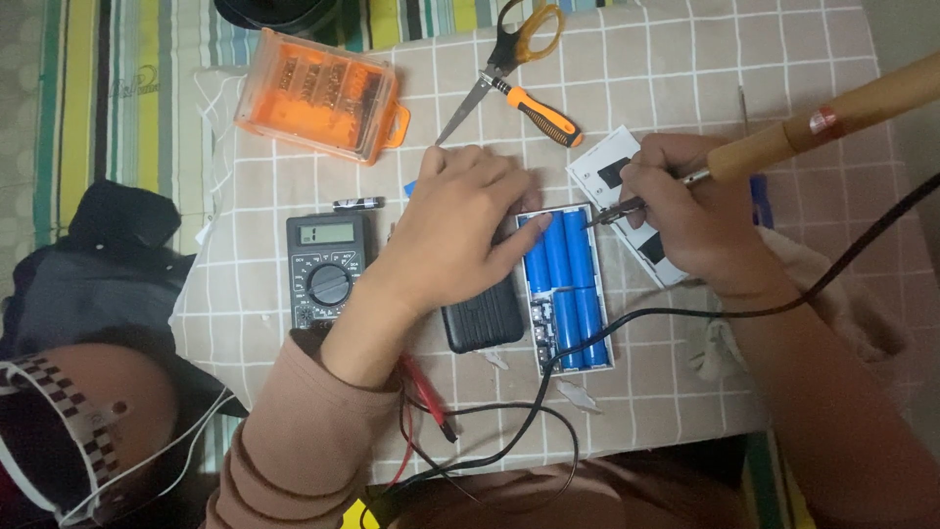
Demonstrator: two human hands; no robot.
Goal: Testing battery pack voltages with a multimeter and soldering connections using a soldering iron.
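soldering iron (842, 116) tip-left, rising rightward

Screen: we see a grey rectangular display (326, 233) atop the black meter (329, 269).
Case: orange clear plastic box (318, 94), upper left.
Card: white with black patches (615, 174), under our right hand (685, 216).

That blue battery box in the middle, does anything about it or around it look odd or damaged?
The battery box lies open, its blue cells bare, beside its dark cover. Small pale scraps lie on the checked cloth below it. The soldering iron cord crosses over the cells. No spill shows.
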